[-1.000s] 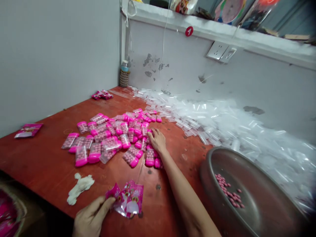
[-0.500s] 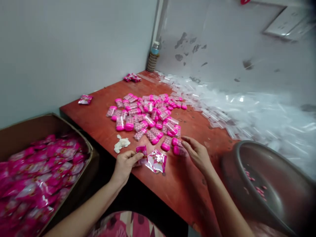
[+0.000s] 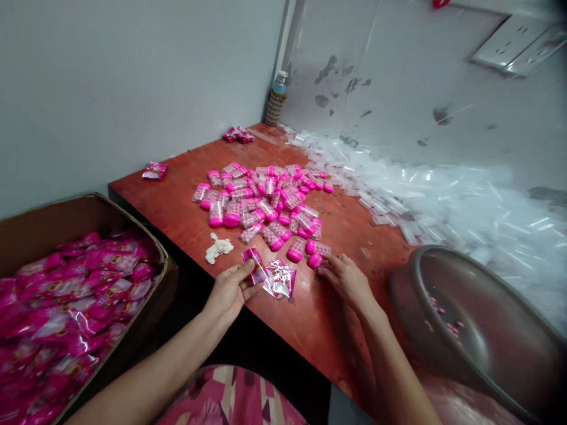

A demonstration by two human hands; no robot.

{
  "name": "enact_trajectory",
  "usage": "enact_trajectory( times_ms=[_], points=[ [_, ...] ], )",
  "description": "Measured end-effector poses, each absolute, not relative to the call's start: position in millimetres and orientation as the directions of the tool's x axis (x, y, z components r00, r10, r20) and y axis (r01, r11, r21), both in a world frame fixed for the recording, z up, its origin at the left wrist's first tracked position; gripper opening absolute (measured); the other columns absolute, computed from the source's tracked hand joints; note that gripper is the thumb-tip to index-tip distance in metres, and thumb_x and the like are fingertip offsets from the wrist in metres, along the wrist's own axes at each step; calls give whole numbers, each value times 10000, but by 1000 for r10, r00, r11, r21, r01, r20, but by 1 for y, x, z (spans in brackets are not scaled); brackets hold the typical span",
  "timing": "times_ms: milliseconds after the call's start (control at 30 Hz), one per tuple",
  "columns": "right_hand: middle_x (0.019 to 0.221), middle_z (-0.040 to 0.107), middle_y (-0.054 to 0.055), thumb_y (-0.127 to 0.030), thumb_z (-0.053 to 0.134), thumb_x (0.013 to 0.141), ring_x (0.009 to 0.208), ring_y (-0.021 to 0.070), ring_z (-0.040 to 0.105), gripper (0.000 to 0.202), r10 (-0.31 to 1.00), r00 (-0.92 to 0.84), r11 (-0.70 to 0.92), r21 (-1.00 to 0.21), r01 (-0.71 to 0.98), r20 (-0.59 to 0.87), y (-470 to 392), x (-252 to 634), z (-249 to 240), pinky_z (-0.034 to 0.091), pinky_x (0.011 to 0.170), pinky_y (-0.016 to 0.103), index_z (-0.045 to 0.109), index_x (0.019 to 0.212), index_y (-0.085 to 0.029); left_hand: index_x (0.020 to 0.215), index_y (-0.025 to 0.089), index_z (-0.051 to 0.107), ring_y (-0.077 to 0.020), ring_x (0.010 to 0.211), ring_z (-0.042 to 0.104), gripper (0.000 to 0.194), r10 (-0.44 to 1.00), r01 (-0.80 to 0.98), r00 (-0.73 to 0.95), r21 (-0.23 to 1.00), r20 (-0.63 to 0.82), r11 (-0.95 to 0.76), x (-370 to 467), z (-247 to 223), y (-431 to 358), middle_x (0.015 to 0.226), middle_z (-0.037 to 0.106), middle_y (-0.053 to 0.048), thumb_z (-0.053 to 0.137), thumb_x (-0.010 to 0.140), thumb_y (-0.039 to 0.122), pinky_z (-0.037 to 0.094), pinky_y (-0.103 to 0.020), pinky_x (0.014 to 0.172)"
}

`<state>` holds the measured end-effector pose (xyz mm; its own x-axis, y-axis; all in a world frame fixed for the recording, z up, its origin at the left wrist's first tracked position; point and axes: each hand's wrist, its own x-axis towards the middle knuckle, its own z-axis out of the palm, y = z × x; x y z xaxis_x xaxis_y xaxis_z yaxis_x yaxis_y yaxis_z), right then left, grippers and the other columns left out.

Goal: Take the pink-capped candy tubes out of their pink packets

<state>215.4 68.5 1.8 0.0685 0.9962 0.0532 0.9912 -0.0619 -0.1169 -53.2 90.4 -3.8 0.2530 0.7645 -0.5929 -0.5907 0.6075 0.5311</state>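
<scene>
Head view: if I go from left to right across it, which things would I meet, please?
Cardboard box → left hand pinching a small pink packet → bottle in a woven holder → right hand → dark basin.

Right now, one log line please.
left hand: holding pink packet | right hand: at pink-capped container | basin: few pink balls | carton: piled packets

We look from the wearer's head, facing forward and down across the red tabletop (image 3: 172, 189) toward the wall corner (image 3: 286, 35); the left hand (image 3: 230, 289) and right hand (image 3: 348, 278) lie near, the capped bottle (image 3: 280, 84) far off.
</scene>
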Motion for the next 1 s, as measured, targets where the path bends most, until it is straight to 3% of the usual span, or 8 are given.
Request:
enact_trajectory(
  times_ms=[133,200,300,367,500,800,1000],
  points=[
    [737,599,47,-478,518,735,663,202,568,283,982,188,-186,-248,951,-17,61,214,-1,356,510,256,596,841,-228,712,116,563,-126,580,615,111,761,-620,246,506,-601,600,-45,-2,91,646,626,-26,648,696,186,542,-250,548],
    [613,576,25,-504,523,724,564,192,551,295,962,270,-258,-402,879,-27,53,205,-1,347,472,256,567,744,-212,718,117,560,-124,582,615,116,763,-642,242,490,-600,589,-40,-1,91,651,627,-26,651,693,185,541,-249,553],
    [551,557,-5,-507,470,769,467,165,528,308,941,326,-269,-785,558,-91,35,170,1,389,435,262,529,791,-206,738,113,560,-126,590,617,122,764,-674,244,462,-597,576,-35,0,91,662,631,-32,651,694,183,541,-259,573],
    [591,577,-8,-482,483,776,465,151,540,295,944,296,-238,-926,293,-149,21,138,3,431,436,265,514,885,-210,734,114,555,-128,586,615,120,763,-696,240,442,-600,566,-31,0,91,651,626,-27,649,696,180,542,-276,589],
    [615,588,-10,-445,542,753,469,135,560,282,932,293,-239,-970,52,-214,1,87,5,471,441,257,499,901,-209,733,115,552,-134,593,615,120,761,-717,230,423,-607,554,-26,-1,91,643,621,-23,647,698,180,538,-283,596],
    [627,605,-13,-418,535,775,492,134,579,267,898,392,-228,-973,28,-199,4,71,-6,480,445,241,482,934,-211,737,103,572,-122,612,602,165,830,-708,274,482,-486,516,-17,2,81,672,625,-40,684,658,195,505,-242,615],
    [639,600,-19,-399,529,786,479,114,575,236,933,305,-174,-981,-80,-191,7,69,-11,463,419,208,476,899,-198,710,108,568,-100,530,566,249,862,-634,324,587,-391,504,-18,3,80,626,606,-21,706,619,294,465,-213,528]
  ],
)
